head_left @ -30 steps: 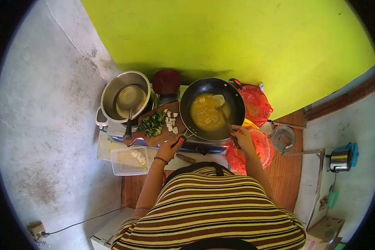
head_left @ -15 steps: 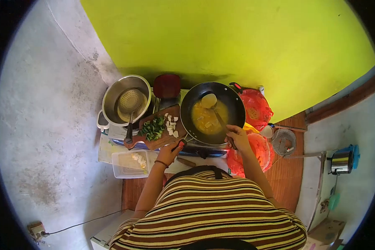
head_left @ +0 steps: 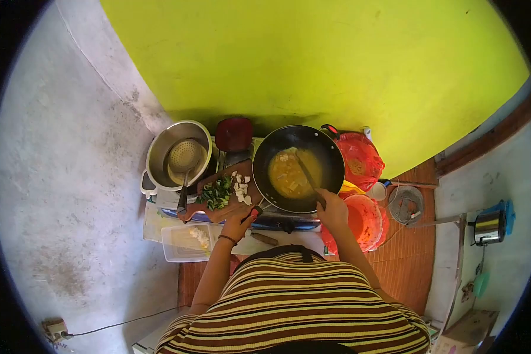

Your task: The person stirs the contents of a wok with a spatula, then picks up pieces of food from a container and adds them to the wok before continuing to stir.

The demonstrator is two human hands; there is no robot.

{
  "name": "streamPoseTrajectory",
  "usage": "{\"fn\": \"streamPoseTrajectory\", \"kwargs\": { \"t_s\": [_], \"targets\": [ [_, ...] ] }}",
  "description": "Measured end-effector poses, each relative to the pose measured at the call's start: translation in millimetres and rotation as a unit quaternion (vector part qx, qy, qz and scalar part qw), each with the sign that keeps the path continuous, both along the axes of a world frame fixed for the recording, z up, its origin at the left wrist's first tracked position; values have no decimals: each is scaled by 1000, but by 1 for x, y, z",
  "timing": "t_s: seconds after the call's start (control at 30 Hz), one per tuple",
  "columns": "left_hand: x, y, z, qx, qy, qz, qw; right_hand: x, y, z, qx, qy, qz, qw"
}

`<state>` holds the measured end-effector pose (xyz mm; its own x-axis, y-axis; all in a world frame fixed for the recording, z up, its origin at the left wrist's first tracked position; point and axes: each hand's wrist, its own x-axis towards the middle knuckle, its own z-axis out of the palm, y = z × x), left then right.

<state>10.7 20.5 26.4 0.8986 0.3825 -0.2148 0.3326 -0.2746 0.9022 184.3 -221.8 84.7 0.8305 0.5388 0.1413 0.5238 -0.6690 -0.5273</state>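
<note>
A black wok (head_left: 330,150) on the stove holds yellow broth (head_left: 301,183) with pale chunks. My left hand (head_left: 237,227) is closed around the wok's black-and-red handle (head_left: 253,213). My right hand (head_left: 334,210) grips the handle of a ladle (head_left: 306,171), whose bowl is down in the broth, mostly hidden by it. Left of the wok, a wooden cutting board (head_left: 221,215) carries chopped green leaves (head_left: 217,193) and white pieces (head_left: 240,187). Its near right edge lies close to my left hand.
A steel pot (head_left: 153,156) with a skimmer (head_left: 186,154) inside stands on the left. Near it is a clear plastic container (head_left: 174,243) with pale food. A knife handle (head_left: 264,238) lies at the front. Red plastic bags (head_left: 363,162) sit to the right, beside a grey basin (head_left: 406,205).
The ladle's bowl, raised above the broth before, has dipped into it. My right hand has turned slightly with it. My left hand stays on the wok handle.
</note>
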Motion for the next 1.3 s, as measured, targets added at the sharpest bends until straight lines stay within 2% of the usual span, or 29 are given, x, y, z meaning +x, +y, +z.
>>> {"fn": "streamPoseTrajectory", "kwargs": {
  "t_s": [0.07, 0.17, 0.37, 0.47, 0.57, 0.67, 0.77, 0.97, 1.07, 1.17, 1.3],
  "targets": [
    [-1, 0, 2, -13, 64, 4, 998, -7, -1, 3, -38, 7, 2, 999],
    [-2, 1, -9, 35, 2, -13, 999, -24, -4, 5, -47, 30, -10, 998],
    [0, -8, 15, 35, 47, 7, 998, -55, -19, -17, 6, 23, 19, 1000],
    [-2, -12, 9, 50, 26, 21, 998, -59, -28, -17, 22, 103, 17, 994],
    [-4, -12, -8, 39, 12, 8, 999, -52, -33, -29, 66, 76, -23, 995],
    [-4, -17, 1, 14, 69, 25, 997, -42, -38, -27, 97, 126, -52, 986],
    [-2, -15, -1, -38, 109, 53, 992, -35, -47, -12, 79, 183, -50, 979],
    [-2, -16, 0, -34, 102, 46, 993, -26, -71, 15, 94, 176, -18, 980],
    [-1, -26, 18, -12, 137, 64, 988, -29, -85, 38, 138, 237, -12, 962],
    [-2, -27, 12, -15, 109, 69, 992, -27, -102, 15, 153, 211, 24, 965],
    [-4, -29, 9, -11, 102, 53, 993, -33, -110, 19, 129, 234, 22, 963]
  ]
}}
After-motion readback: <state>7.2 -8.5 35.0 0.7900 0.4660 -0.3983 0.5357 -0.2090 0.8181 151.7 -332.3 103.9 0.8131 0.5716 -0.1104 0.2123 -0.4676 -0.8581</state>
